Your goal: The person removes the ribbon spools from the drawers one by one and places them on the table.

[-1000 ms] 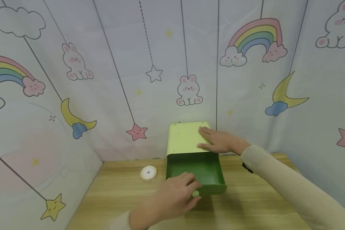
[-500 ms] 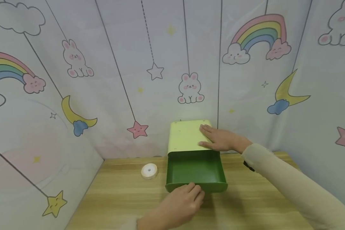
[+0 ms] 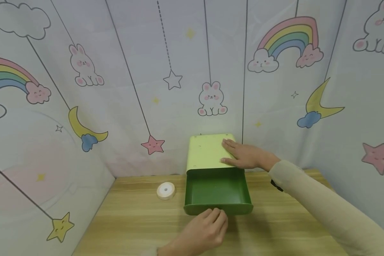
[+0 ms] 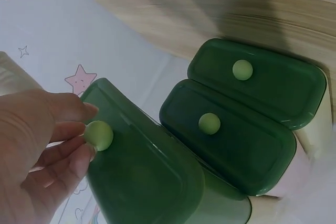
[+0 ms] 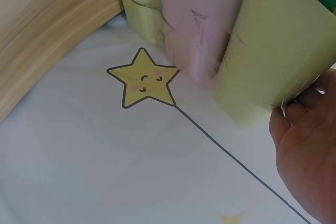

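Observation:
A small drawer cabinet with a pale yellow-green top point(image 3: 208, 153) stands against the wall. Its green top drawer point(image 3: 217, 190) is pulled out, the inner floor showing. At the drawer's front, my left hand point(image 3: 203, 231) has thumb and fingers around the round light-green knob point(image 4: 98, 135), pinching it in the left wrist view. From the head view the knob is hidden behind the fingers. My right hand point(image 3: 248, 155) lies flat on the cabinet top's right side, fingers straight. Two lower drawer fronts, a middle one point(image 4: 236, 145) and a bottom one point(image 4: 278, 90), are pushed in.
On the wooden table point(image 3: 131, 213), left of the cabinet, lies a white roll point(image 3: 165, 191) of ribbon or tape. Behind and at both sides hangs a cloth backdrop point(image 3: 176, 117) printed with bunnies, stars and rainbows.
A second ago the left hand was over the drawer's front edge with the knob showing between its fingers. It has since moved lower and closed around the knob. The right hand has stayed put.

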Demonstrator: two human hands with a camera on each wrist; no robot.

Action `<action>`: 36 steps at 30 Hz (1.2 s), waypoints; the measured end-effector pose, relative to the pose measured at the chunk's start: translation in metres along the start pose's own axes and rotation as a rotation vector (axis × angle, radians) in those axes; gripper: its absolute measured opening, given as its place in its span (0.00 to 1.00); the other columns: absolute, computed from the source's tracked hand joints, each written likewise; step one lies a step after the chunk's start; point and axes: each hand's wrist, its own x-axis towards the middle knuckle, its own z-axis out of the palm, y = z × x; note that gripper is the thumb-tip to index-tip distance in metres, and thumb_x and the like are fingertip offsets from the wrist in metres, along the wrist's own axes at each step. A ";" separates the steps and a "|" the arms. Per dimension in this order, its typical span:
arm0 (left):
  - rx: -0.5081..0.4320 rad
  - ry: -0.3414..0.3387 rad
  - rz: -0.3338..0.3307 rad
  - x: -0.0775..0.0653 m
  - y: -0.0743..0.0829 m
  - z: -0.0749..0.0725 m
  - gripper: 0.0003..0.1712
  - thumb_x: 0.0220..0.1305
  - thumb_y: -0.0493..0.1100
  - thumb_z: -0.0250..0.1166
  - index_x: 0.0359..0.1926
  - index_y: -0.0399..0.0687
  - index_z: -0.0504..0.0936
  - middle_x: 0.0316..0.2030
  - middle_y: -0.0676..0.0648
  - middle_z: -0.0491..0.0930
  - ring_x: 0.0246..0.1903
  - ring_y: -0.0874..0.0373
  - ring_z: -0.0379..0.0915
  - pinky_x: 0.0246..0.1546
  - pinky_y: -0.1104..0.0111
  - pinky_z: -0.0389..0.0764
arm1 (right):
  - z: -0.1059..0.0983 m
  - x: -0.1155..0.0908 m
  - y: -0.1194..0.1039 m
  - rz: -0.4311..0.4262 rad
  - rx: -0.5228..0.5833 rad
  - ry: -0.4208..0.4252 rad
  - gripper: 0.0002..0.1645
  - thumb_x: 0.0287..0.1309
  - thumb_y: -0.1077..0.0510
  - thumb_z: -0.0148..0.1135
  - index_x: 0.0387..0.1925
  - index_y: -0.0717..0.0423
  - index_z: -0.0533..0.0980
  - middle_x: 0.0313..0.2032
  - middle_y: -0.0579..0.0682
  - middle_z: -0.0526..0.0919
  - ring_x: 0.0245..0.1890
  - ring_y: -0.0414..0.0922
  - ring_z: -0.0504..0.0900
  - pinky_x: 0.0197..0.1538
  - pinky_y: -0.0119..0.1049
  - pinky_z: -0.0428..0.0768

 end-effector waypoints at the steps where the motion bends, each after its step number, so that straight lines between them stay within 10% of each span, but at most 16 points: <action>1: 0.008 0.008 -0.006 0.000 0.000 0.001 0.12 0.78 0.41 0.59 0.44 0.50 0.91 0.42 0.53 0.85 0.42 0.64 0.84 0.44 0.76 0.85 | 0.000 0.000 0.000 0.001 -0.002 0.000 0.54 0.77 0.27 0.42 0.84 0.58 0.42 0.85 0.57 0.40 0.86 0.57 0.42 0.84 0.58 0.53; 16: 0.065 0.053 -0.085 0.000 0.005 0.007 0.32 0.85 0.36 0.36 0.43 0.52 0.90 0.41 0.53 0.87 0.41 0.63 0.85 0.42 0.74 0.85 | 0.003 0.000 0.003 0.001 -0.008 0.004 0.55 0.76 0.25 0.42 0.84 0.56 0.42 0.85 0.56 0.40 0.86 0.56 0.43 0.84 0.58 0.54; 36: 0.066 0.053 -0.151 0.009 0.000 0.008 0.29 0.83 0.35 0.39 0.42 0.49 0.89 0.40 0.51 0.87 0.39 0.61 0.84 0.41 0.74 0.86 | 0.000 0.002 0.005 -0.008 0.003 0.002 0.55 0.75 0.25 0.42 0.84 0.56 0.43 0.85 0.56 0.40 0.86 0.56 0.42 0.84 0.58 0.54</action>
